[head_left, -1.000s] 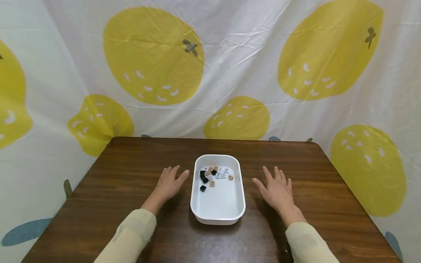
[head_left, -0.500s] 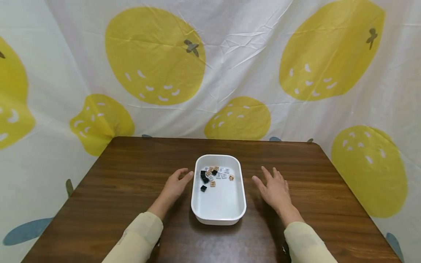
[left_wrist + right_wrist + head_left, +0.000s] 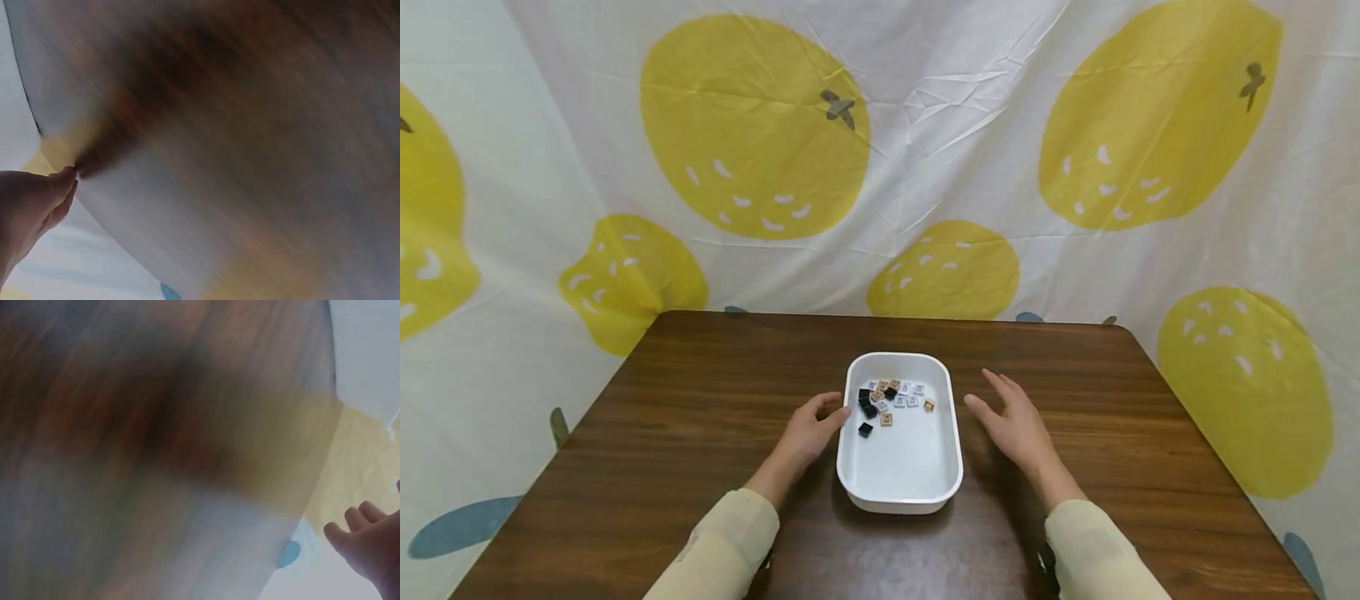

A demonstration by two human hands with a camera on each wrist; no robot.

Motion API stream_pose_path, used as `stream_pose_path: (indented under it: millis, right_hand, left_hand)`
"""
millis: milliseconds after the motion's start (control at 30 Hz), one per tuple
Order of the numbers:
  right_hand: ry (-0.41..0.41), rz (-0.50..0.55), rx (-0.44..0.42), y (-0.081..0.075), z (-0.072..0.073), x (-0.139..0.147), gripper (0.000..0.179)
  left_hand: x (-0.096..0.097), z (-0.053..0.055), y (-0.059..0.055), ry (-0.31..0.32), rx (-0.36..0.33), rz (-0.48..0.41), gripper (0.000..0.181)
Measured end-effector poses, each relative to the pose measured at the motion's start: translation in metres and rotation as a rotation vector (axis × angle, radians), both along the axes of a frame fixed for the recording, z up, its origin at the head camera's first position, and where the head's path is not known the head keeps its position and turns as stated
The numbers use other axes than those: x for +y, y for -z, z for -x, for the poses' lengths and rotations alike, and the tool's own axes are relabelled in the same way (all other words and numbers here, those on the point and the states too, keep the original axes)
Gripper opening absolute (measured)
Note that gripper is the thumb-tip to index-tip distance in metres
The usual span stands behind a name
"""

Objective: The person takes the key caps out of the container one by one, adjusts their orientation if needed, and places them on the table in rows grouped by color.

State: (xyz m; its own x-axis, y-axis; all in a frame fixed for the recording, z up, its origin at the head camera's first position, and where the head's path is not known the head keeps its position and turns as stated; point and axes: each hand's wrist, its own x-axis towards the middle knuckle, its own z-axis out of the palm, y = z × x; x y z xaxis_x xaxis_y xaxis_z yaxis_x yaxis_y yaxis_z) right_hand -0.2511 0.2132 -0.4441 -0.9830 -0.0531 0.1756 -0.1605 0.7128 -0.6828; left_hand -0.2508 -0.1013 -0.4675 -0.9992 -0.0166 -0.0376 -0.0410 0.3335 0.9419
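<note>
A white rectangular tray (image 3: pixel 898 475) stands mid-table in the head view. In its far half lie several small square pieces, some black (image 3: pixel 866 430), some white (image 3: pixel 900 402) and some tan (image 3: pixel 886 420), with marks too small to read. My left hand (image 3: pixel 805 433) is at the tray's left side, fingers loosely bent, thumb tip at the rim; whether it touches cannot be told. To the right, my right hand (image 3: pixel 1015 425) hovers apart from the tray with fingers spread and holds nothing. Both wrist views show only the hands and table, not the tray.
The dark wood table (image 3: pixel 737 358) extends around the tray, its far corners rounded. Behind it hangs a white cloth (image 3: pixel 940 133) printed with yellow lemons. Light sleeves (image 3: pixel 730 533) cover both forearms.
My left hand has moved right to the tray's left rim, its fingers bending more. My right hand has shifted left toward the tray. The tray and pieces have stayed in place.
</note>
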Motion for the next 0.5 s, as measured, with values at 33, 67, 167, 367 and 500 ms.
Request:
stream_pose_path:
  millis: [33, 67, 167, 367, 500]
  right_hand:
    - [-0.011, 0.019, 0.0, -0.001, 0.001, -0.001, 0.067]
    - [-0.022, 0.039, -0.001, -0.002, 0.001, -0.003, 0.068]
    - [-0.049, 0.099, 0.006, -0.006, 0.002, -0.009, 0.068]
    - [-0.096, 0.195, -0.006, -0.02, 0.005, -0.028, 0.071]
    - [-0.123, 0.246, -0.053, -0.031, 0.004, -0.045, 0.072]
  left_hand:
    - [0.0, 0.0, 0.0, 0.001, 0.001, -0.002, 0.04]
    - [0.0, 0.0, 0.001, 0.001, 0.003, -0.001, 0.04]
    - [0.0, 0.0, 0.001, 0.006, 0.009, -0.003, 0.04]
    - [0.001, 0.0, 0.002, 0.017, 0.008, 0.008, 0.037]
    - [0.004, 0.0, 0.002, 0.027, -0.002, -0.008, 0.036]
